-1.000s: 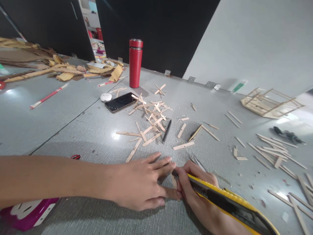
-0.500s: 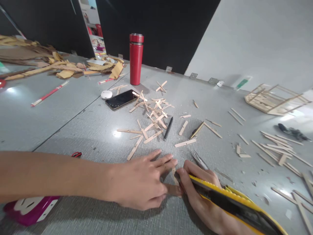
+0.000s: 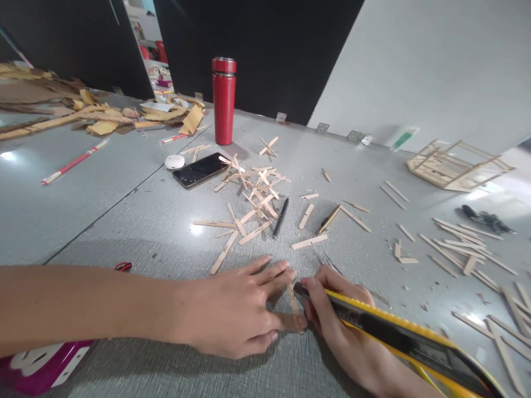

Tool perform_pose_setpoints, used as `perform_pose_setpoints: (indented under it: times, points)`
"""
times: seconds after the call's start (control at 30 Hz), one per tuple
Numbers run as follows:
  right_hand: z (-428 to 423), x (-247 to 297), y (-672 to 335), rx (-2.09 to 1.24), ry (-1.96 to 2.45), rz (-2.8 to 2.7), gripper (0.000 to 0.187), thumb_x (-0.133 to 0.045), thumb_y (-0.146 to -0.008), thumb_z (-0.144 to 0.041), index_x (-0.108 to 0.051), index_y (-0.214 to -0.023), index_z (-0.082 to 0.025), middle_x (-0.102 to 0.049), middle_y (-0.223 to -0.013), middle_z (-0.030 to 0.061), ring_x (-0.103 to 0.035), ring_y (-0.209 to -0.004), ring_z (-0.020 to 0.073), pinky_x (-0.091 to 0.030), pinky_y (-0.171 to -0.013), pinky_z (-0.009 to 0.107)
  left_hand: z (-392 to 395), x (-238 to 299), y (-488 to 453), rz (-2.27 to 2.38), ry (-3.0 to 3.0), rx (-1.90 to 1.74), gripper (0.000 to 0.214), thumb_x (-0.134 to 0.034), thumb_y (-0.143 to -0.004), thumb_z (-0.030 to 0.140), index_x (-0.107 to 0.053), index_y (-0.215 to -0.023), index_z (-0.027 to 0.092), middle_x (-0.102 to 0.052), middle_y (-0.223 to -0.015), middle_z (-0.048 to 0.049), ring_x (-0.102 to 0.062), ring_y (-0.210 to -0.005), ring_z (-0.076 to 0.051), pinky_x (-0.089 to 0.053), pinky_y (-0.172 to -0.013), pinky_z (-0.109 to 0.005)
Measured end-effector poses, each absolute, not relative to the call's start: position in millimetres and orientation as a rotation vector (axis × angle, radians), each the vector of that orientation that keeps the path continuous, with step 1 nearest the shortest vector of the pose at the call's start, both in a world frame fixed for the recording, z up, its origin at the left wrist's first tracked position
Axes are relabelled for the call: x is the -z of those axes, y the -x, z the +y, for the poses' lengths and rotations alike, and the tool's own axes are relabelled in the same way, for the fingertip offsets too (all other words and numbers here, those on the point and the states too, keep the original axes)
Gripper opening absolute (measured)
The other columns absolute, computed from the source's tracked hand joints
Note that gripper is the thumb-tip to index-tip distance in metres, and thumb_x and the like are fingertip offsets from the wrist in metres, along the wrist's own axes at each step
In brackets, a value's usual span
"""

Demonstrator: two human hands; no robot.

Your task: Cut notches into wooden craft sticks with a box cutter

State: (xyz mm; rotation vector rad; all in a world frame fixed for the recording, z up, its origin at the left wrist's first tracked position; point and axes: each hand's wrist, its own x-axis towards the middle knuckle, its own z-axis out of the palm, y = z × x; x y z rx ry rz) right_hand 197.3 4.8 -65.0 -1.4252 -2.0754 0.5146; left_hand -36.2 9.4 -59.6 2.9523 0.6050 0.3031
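Note:
My left hand (image 3: 244, 309) lies with its fingers stretched out and spread, pinning a small wooden stick (image 3: 293, 301) to the grey table. The index fingertip is at the stick's far end and the thumb at its near end. My right hand (image 3: 340, 326) is closed around a yellow and black utility knife (image 3: 398, 337). Its dark tip meets the stick between my left fingers; the blade edge itself is hard to make out. Just beyond my right hand, metal tweezers (image 3: 332, 264) are partly covered by it.
Loose wooden sticks (image 3: 257, 204) are heaped ahead, near a black pen (image 3: 281, 218), a phone (image 3: 201, 168), a white case (image 3: 175, 161) and a red flask (image 3: 224, 102). More sticks (image 3: 468, 249) and a stick frame (image 3: 456, 166) are at right. A purple object (image 3: 50, 367) sits beneath my left forearm.
My right hand has tilted the knife, whose broad side now shows more, and its tip has moved slightly up along the stick. My left hand stays on the stick. The view has shifted slightly.

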Motion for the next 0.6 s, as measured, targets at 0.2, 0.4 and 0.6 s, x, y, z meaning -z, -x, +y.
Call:
perform_pose_setpoints:
  times: [0.2, 0.4, 0.6]
  points:
    - [3.9, 64.7, -193.7, -0.587, 1.474, -2.071, 0.041, -0.050, -0.104, -0.042, -0.045, -0.066, -0.026, -0.053, -0.056, -0.0053, -0.054, -0.048, 0.0124, -0.044, -0.047, 0.026, 9.4, 60.9, 36.2, 0.599, -2.950, -0.302, 0.048, -0.045, -0.108, 0.034, -0.049, -0.155, 0.026, -0.045, -0.161, -0.0214, -0.035, -0.154, -0.037, -0.034, -0.122, -0.055]
    - [3.9, 67.3, -194.8, -0.578, 1.467, -2.079, 0.041, -0.050, -0.104, -0.040, -0.046, -0.066, -0.026, -0.053, -0.055, -0.0063, -0.054, -0.047, 0.0117, -0.044, -0.050, 0.027, 9.7, 60.3, 36.7, 0.597, -2.940, -0.304, 0.048, -0.045, -0.108, 0.032, -0.049, -0.155, 0.025, -0.045, -0.161, -0.0210, -0.036, -0.154, -0.037, -0.034, -0.122, -0.055]
    - [3.4, 62.3, -192.9, -0.473, 1.402, -2.136, 0.041, -0.046, -0.105, -0.040, -0.050, -0.067, -0.026, -0.055, -0.059, -0.0036, -0.055, -0.049, 0.0143, -0.049, -0.056, 0.031, 10.1, 58.3, 36.9, 0.586, -2.948, -0.280, 0.047, -0.043, -0.109, 0.031, -0.051, -0.153, 0.023, -0.043, -0.161, -0.0235, -0.034, -0.155, -0.037, -0.034, -0.122, -0.055]
